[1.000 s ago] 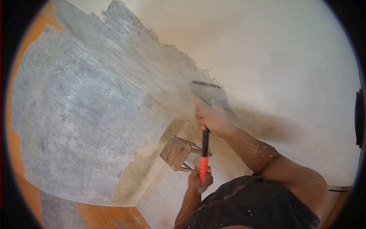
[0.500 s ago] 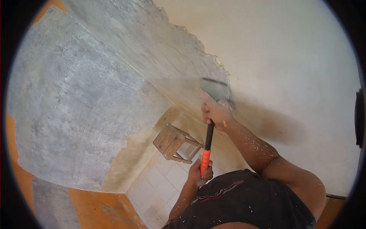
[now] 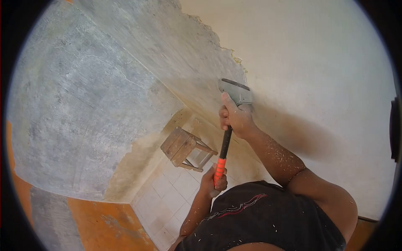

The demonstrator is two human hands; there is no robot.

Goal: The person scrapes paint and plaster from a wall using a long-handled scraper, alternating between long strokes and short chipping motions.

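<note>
- Elbow bent, the right arm [image 3: 274,154] reached in from the lower right, its forearm slanting up and to the left across the view.
- The right hand [image 3: 238,119] was wrapped round the tool [image 3: 226,142] just below its wide grey head [image 3: 236,93]; its fingers were closed on the neck, with the thumb lying up against the head.
- The left forearm [image 3: 197,211] rose from the bottom of the view, and the left hand [image 3: 212,180] gripped the lower end, its fingers curled round the orange grip [image 3: 220,166].
- The tool's long axis ran steeply up the view, leaning a little to the right at the top, so the head pointed up and away from the person's body.
- Across the head's far edge lay a dark strip [image 3: 235,84], roughly crosswise to the handle and sloping down to the right.
- The head was at the ragged border between the grey, bared part of the wall [image 3: 184,50] and its pale coating [image 3: 314,54]; whether it touched the surface could not be told.
- To the left of the handle, a wooden stool [image 3: 184,146] stood on the pale tiled floor [image 3: 167,192], near the corner.
- A second grey wall [image 3: 83,113], finely cracked, filled the left, with an orange area [image 3: 104,221] below it.
- Pale flecks dotted the right arm and the dark garment [image 3: 259,217].
</note>
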